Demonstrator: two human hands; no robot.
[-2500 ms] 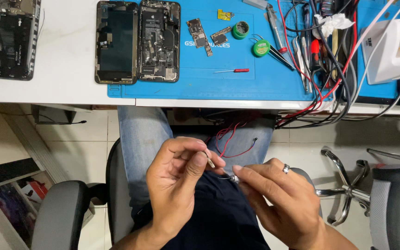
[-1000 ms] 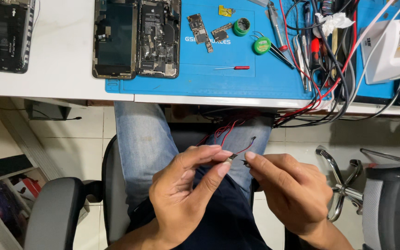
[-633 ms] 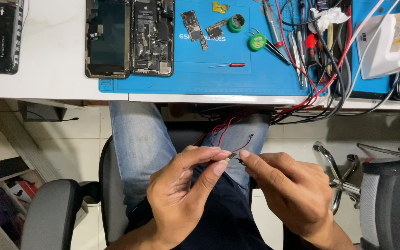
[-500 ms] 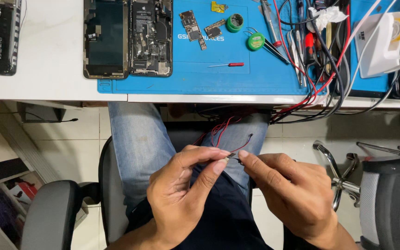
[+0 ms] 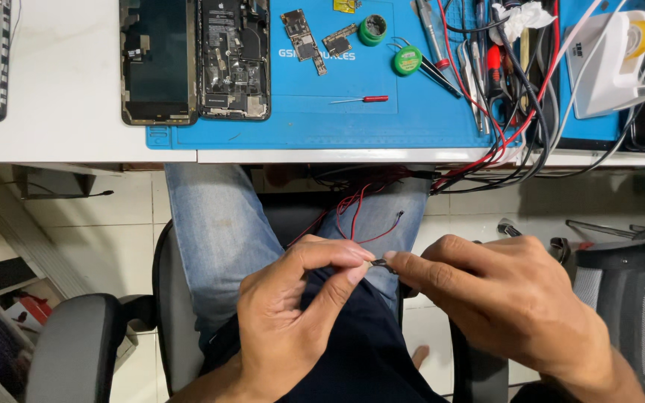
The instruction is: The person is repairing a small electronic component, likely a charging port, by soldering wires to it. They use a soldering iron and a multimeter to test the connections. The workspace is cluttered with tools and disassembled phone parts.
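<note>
Left hand (image 5: 293,321) and right hand (image 5: 509,306) meet over lap, below counter (image 5: 61,112) front edge. Fingers of both closed, pinching small dark part (image 5: 380,263) between tips. Thin red wire (image 5: 371,224) loops just above. Opened phone (image 5: 195,60) on counter.

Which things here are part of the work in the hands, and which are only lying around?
In use:
left hand
right hand
small dark part pinched between both hands
thin red wire close above it

Lying about:
opened phone
blue mat
red screwdriver
green reel
</note>
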